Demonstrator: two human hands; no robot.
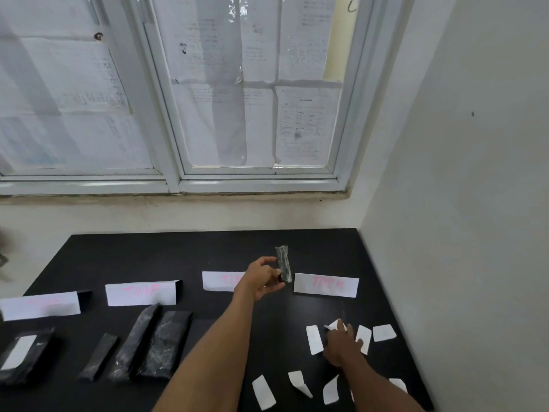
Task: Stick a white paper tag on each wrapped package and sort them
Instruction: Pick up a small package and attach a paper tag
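Observation:
My left hand point(261, 281) holds a small dark wrapped package point(283, 264) upright above the black table point(208, 251), between two white signs with pink writing. My right hand point(341, 343) reaches down among loose white paper tags at the right and pinches one tag point(334, 325). More tags lie around it, such as one tag point(314, 339) to its left and another point(384, 332) to its right. Several dark wrapped packages point(166, 343) lie at the left; one package point(20, 355) carries a white tag.
Several white signs with pink lettering stand in a row across the table, such as the right one point(326, 285) and one left of middle point(141, 292). A papered window point(237, 99) is behind, and a white wall point(460, 203) borders the table on the right.

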